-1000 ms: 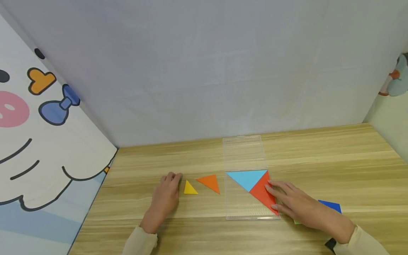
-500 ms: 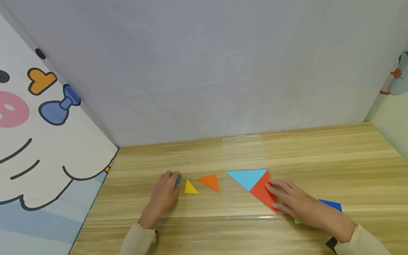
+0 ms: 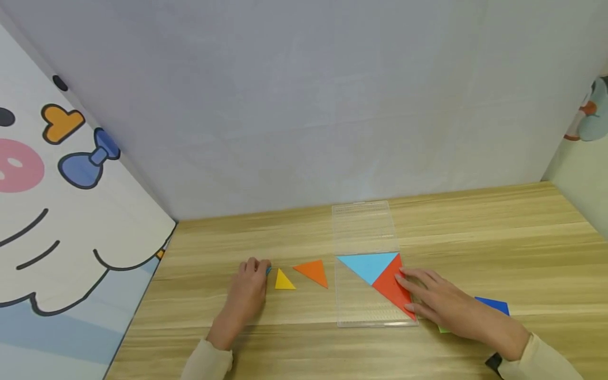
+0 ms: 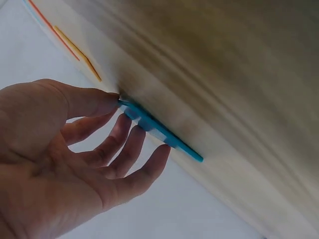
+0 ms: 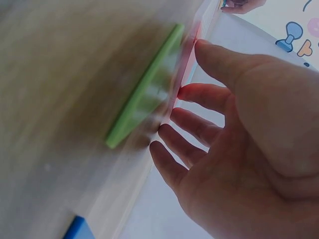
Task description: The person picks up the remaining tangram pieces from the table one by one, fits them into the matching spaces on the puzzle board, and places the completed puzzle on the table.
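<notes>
My left hand is at the left of the table, its thumb and fingertips on a flat blue tangram piece. Most of that piece is hidden behind the hand in the head view. Just to its right lie a small yellow triangle and an orange triangle. My right hand rests its fingertips along the red triangle, fingers loosely extended. The red piece meets a light blue triangle in the lower half of an unfolded clear plastic case.
A green tangram piece lies under the right hand, with a dark blue piece near that wrist. The case's upper half extends toward the grey backdrop. A cartoon-printed panel borders the table's left side.
The blue piece, hidden a second ago, now shows at the left fingertips. The left hand has shifted only slightly; the right hand stays on the red triangle.
</notes>
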`<state>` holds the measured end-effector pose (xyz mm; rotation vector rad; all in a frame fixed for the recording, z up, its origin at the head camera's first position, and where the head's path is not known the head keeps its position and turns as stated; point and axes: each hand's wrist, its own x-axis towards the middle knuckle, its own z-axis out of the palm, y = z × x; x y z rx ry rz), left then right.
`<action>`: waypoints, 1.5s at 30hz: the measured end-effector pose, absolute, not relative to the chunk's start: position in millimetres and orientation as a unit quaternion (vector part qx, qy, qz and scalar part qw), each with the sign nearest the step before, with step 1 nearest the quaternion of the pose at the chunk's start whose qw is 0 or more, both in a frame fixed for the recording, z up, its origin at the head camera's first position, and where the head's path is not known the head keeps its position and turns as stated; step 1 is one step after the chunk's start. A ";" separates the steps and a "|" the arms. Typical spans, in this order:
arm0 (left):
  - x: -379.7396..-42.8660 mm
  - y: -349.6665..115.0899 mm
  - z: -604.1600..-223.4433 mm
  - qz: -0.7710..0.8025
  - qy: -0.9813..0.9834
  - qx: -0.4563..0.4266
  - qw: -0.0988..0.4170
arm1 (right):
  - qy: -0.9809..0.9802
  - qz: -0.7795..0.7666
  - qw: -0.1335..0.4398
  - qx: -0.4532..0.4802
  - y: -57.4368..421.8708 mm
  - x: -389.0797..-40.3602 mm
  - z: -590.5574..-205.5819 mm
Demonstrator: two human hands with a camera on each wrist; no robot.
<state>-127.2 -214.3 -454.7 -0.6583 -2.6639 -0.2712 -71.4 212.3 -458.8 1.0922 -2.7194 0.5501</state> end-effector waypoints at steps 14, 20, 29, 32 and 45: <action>-123.4 -212.1 -454.0 -0.098 -0.954 -0.219 0.178 | -0.907 0.187 0.084 0.367 212.0 -70.8 -458.4; -120.6 -211.1 -448.9 -0.148 -0.951 -0.211 0.171 | -0.906 0.192 0.083 0.367 211.9 -70.0 -458.0; -120.0 -200.1 -436.5 -0.182 -0.961 -0.166 0.127 | -0.905 0.187 0.093 0.370 212.3 -69.9 -459.7; -120.5 -195.4 -433.0 -0.199 -0.961 -0.157 0.106 | -0.905 0.183 0.100 0.371 212.5 -69.9 -460.3; -123.7 -173.5 -426.8 -0.218 -0.958 -0.168 0.081 | -0.910 0.183 0.078 0.364 212.4 -69.8 -458.1</action>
